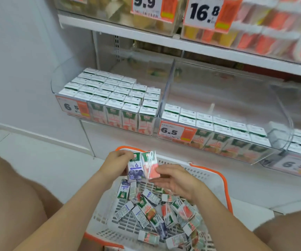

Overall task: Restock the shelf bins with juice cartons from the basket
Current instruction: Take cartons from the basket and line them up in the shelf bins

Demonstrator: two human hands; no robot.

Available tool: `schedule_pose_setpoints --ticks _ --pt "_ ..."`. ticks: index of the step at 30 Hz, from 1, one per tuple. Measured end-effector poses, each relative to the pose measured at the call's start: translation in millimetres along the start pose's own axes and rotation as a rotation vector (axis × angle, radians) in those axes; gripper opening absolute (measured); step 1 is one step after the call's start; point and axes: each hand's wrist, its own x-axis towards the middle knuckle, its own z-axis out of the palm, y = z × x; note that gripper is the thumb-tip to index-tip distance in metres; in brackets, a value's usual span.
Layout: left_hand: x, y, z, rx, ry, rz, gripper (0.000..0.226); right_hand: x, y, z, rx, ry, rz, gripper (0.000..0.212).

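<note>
We read "9.9" on the left upper-shelf price tag (144,4) and "16.8" on the upper-shelf tag next to it (205,12). The left bin tag (72,107) and the middle bin tag (175,132) each say "6.5". The right bin tag (294,164) gives us only a "6". The blueberry carton (135,169) in the left hand (117,163) carries "100%" and "6". An orange carton (148,209) in the basket (224,180) shows "80".

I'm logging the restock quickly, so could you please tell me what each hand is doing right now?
Left hand: grips the blueberry carton.
Right hand: pinches the pink carton.
</note>
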Motion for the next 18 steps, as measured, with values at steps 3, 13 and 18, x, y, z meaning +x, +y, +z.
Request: schedule_pose_setpoints --ticks 3,13,18 --pt "-11.0 13.8 -2.7 0.097 -0.113 0.03 0.023 -6.1 -5.4 11.4 0.053 0.009 -0.028 0.038" --pt "-54.1 93.1 -16.3 0.525 -0.157 0.377 0.006 -55.7 -36.5 63.8 -0.504 0.452 -0.381 0.057" --pt "-66.6 128.3 -28.1 0.397 -0.088 0.6 0.017 -83.1 -72.5 90.0 -0.662 0.52 -0.767 0.011"
